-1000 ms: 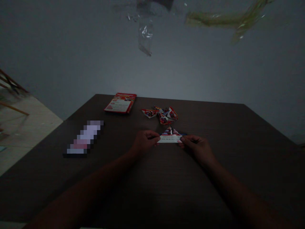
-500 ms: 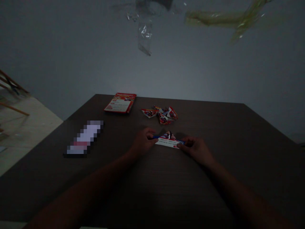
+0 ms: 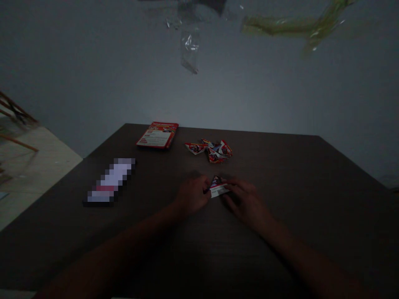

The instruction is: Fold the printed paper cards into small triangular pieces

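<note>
A small folded piece of printed paper (image 3: pixel 217 187), red, white and blue, lies on the dark wooden table (image 3: pixel 311 199). My left hand (image 3: pixel 193 193) pinches its left end with curled fingers. Over its right part lies my right hand (image 3: pixel 241 198), fingers pressed down and covering most of the paper. The two hands sit close together, almost touching, near the table's middle.
Behind the hands lie several folded paper pieces (image 3: pixel 212 149) in a small heap. A red printed booklet (image 3: pixel 157 134) rests at the back left. A blurred-out flat object (image 3: pixel 109 183) lies to the left. The table's left edge drops to a pale floor (image 3: pixel 34 166).
The paper was held stretched between my hands above the table. It has come down flat, and both hands have moved together over it, hiding most of it.
</note>
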`<state>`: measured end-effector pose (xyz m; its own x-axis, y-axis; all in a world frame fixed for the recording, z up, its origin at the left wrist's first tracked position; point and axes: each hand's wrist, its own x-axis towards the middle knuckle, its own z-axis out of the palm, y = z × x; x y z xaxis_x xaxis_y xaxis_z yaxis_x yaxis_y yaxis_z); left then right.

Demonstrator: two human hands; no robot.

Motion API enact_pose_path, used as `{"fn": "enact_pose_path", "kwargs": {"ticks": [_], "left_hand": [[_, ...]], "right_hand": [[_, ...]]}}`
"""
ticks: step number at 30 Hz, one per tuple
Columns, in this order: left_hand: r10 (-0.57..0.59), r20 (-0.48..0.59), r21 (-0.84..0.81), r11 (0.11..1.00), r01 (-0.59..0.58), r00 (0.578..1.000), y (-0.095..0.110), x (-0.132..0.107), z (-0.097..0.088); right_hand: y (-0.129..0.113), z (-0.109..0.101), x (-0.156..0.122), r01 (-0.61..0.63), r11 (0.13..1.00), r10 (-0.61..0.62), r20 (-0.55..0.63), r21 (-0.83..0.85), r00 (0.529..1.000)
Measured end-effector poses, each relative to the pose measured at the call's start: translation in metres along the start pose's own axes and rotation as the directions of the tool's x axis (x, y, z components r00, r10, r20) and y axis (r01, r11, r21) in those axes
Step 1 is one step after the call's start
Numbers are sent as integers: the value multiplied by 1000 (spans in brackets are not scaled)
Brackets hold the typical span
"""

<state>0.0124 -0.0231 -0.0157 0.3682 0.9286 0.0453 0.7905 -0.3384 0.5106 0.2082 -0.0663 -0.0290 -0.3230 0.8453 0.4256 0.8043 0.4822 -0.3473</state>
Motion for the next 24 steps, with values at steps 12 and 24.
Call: {"fn": "enact_pose_path", "kwargs": {"ticks": [12,24], "left_hand": [[87,-52,-61,994,-90,995,-7,0,9],[284,34,159,945,-286,958,-7,-4,5]], "right_hand": [[-18,2,0,150,989,-146,188,-5,971],[-20,2,3,178,984,-171,219,-13,961]]}}
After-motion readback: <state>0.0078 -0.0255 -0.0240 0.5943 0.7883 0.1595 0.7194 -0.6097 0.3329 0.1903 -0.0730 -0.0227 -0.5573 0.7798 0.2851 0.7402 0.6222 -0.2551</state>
